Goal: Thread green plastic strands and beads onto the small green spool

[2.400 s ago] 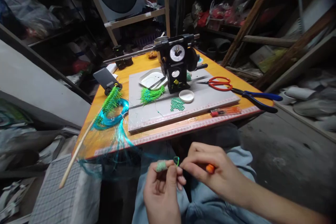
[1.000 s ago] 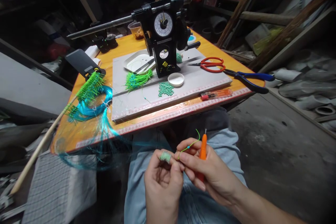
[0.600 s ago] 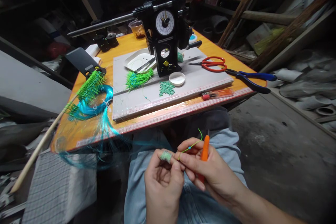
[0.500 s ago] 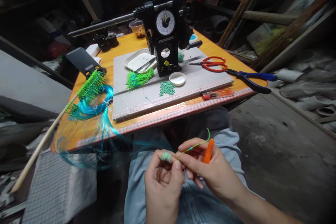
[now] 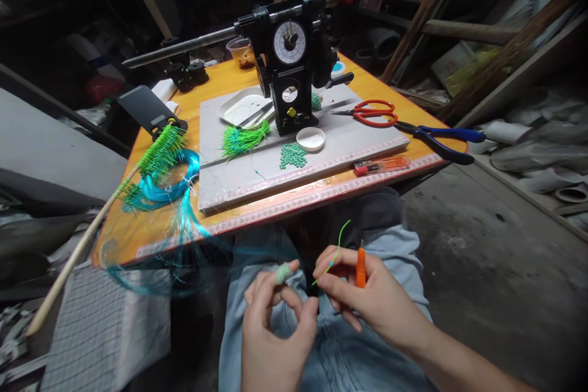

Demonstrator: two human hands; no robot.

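Head view: at five o'clock a thin green strand (image 5: pixel 339 244) is standing up, a small blue knot or bead (image 5: pixel 331 264) sitting along it. The right hand (image 5: pixel 367 294) is pinching its lower part between thumb and fingers while also holding an orange tool (image 5: pixel 361 268), its metal tip (image 5: pixel 362 244) pointing toward twelve. At six o'clock the left hand (image 5: pixel 269 343) is gripping nothing visible: thumb and fingers are curving apart, a green wrap (image 5: pixel 283 274) covering one finger.

That pinch is looking light; if it is loosening, the strand could be slipping onto the lap (image 5: pixel 333 349). The tip (probably sharp) could be pricking the left hand if both are meeting carelessly. Blue filament (image 5: pixel 185 214), trailing off the bench (image 5: pixel 211 92) at eight o'clock, could be snagging on a knee.

No brand is showing legibly; the dial (image 5: pixel 290 43) at twelve and pink printed tape (image 5: pixel 257 217) toward seven are carrying marks too small for reading.
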